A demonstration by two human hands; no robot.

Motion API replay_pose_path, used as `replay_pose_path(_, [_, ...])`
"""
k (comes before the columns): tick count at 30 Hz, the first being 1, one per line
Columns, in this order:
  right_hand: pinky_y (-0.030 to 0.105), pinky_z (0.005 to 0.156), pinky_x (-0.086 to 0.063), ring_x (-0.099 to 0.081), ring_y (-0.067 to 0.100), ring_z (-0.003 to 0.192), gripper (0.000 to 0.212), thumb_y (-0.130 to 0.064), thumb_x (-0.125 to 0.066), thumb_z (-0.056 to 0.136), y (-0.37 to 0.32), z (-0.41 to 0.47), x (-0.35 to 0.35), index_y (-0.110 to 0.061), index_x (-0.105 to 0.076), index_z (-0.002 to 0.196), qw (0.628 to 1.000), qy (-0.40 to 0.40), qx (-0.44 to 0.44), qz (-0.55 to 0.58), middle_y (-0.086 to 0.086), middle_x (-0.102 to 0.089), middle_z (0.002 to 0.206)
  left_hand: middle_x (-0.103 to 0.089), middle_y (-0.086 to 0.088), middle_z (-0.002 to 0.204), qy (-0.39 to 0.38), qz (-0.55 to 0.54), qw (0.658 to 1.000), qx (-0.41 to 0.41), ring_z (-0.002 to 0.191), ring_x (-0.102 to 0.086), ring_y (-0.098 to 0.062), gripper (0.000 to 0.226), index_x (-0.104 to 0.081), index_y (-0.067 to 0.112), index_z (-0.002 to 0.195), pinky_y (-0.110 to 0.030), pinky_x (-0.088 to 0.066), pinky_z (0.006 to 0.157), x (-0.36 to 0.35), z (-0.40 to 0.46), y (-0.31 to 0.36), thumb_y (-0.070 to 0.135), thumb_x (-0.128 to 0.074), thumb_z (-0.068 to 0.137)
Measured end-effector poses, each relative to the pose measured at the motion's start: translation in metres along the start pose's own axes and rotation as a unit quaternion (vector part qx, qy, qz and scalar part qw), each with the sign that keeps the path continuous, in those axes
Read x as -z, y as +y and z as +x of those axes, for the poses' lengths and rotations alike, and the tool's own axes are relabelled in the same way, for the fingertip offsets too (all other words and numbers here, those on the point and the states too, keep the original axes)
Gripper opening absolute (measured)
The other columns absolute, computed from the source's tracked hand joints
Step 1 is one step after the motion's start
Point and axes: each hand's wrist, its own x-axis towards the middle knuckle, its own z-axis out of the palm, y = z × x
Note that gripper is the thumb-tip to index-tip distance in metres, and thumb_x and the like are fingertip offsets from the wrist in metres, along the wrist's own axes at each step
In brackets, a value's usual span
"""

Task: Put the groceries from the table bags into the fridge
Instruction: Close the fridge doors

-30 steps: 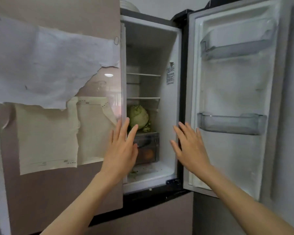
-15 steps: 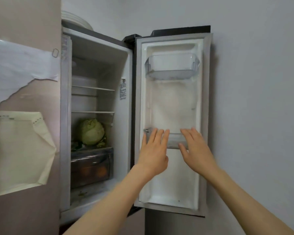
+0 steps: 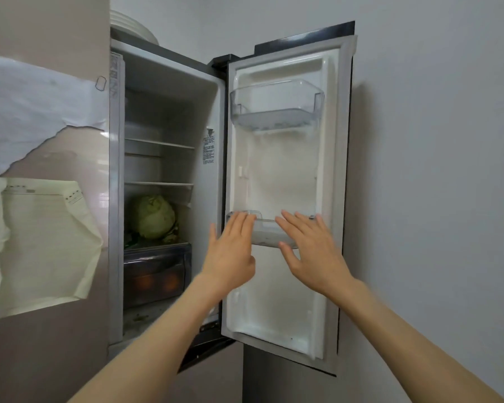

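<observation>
Papers (image 3: 41, 228) taped on the closed left panel. Fridge (image 3: 169, 117) open: cabbage (image 3: 153, 216) on the shelf above the drawer (image 3: 154, 274); it looks heavy, firm, best cupped from below. Left hand (image 3: 230, 251) and right hand (image 3: 312, 251) both flat, fingers straight, empty, at the lower door bin (image 3: 266, 231). No bags or groceries in view. Door (image 3: 285, 175) fully open, access clear.
</observation>
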Motion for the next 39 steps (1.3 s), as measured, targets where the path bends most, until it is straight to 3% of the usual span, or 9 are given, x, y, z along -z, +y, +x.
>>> replay_pose_path(4, [0.051,0.111,-0.018,-0.042,0.027,0.133,0.053,-0.035,-0.03,0.088,-0.018,-0.004,0.006,-0.014,-0.049,0.133,0.996,0.042,0.017,-0.072,0.01,-0.048,0.141,-0.015,0.002,0.154,-0.012,-0.021,0.999,0.03,0.144,-0.009,-0.015,0.073,-0.012,0.017,0.145,-0.052,-0.003,0.115,0.018,-0.011,-0.029,0.009,-0.048,0.082])
replay_pose_path(9, [0.062,0.107,-0.019,-0.033,0.032,0.137,0.047,-0.027,-0.037,0.086,-0.035,0.001,0.016,-0.013,-0.052,0.129,0.984,0.089,-0.021,-0.151,0.014,-0.039,0.146,-0.005,0.001,0.158,-0.051,-0.006,0.997,0.066,0.145,0.005,-0.018,0.073,-0.003,0.017,0.148,-0.052,-0.002,0.116,0.04,-0.025,-0.068,0.014,-0.045,0.089])
replay_pose_path(15, [0.059,0.112,-0.018,-0.003,0.031,0.144,0.059,-0.011,-0.057,0.087,-0.075,0.003,0.003,-0.01,-0.036,0.141,0.995,0.088,-0.031,-0.018,0.017,-0.013,0.155,0.009,-0.001,0.157,-0.032,0.084,0.992,0.094,0.143,0.017,-0.021,0.07,0.001,0.019,0.149,-0.05,0.008,0.114,0.057,-0.058,-0.11,0.026,-0.041,0.094])
replay_pose_path(25, [0.051,0.109,-0.022,-0.034,0.033,0.136,0.053,-0.025,-0.068,0.079,-0.158,0.022,-0.036,-0.007,-0.055,0.128,0.99,0.071,0.088,-0.083,0.018,-0.041,0.144,0.012,-0.007,0.157,0.034,0.17,0.974,0.143,0.141,0.021,-0.026,0.067,-0.001,0.016,0.148,-0.055,0.009,0.112,0.097,-0.104,-0.175,0.026,-0.04,0.094])
replay_pose_path(29, [0.049,0.11,-0.022,-0.037,0.03,0.135,0.049,-0.025,-0.066,0.082,-0.182,0.04,-0.049,-0.009,-0.056,0.127,0.985,0.053,0.159,-0.05,0.015,-0.045,0.142,0.011,-0.008,0.157,0.037,0.187,0.97,0.153,0.141,0.02,-0.027,0.068,-0.005,0.014,0.148,-0.057,0.006,0.112,0.107,-0.119,-0.195,0.025,-0.043,0.093])
replay_pose_path(32, [0.05,0.113,-0.021,-0.031,0.029,0.138,0.053,-0.025,-0.062,0.084,-0.193,0.048,-0.056,-0.01,-0.049,0.133,0.984,0.078,0.156,-0.047,0.014,-0.039,0.146,0.012,-0.008,0.157,0.038,0.204,0.966,0.155,0.142,0.019,-0.029,0.068,-0.006,0.013,0.148,-0.058,0.006,0.111,0.114,-0.125,-0.21,0.025,-0.043,0.093])
replay_pose_path(35, [0.051,0.114,-0.018,-0.022,0.03,0.141,0.062,-0.024,-0.057,0.086,-0.196,0.055,-0.067,-0.008,-0.034,0.141,0.99,0.098,0.098,-0.026,0.015,-0.029,0.151,0.004,-0.012,0.157,0.054,0.234,0.959,0.148,0.143,0.01,-0.032,0.069,-0.013,0.013,0.148,-0.062,0.0,0.11,0.119,-0.127,-0.227,0.023,-0.049,0.09])
replay_pose_path(39, [0.039,0.117,0.002,0.006,0.02,0.144,0.069,-0.033,-0.036,0.097,-0.203,0.076,-0.087,-0.01,0.006,0.147,0.995,0.071,0.003,0.068,0.007,0.009,0.155,-0.011,-0.015,0.156,0.085,0.258,0.951,0.147,0.143,-0.005,-0.035,0.069,-0.026,0.011,0.143,-0.067,-0.008,0.105,0.119,-0.126,-0.254,0.021,-0.058,0.083])
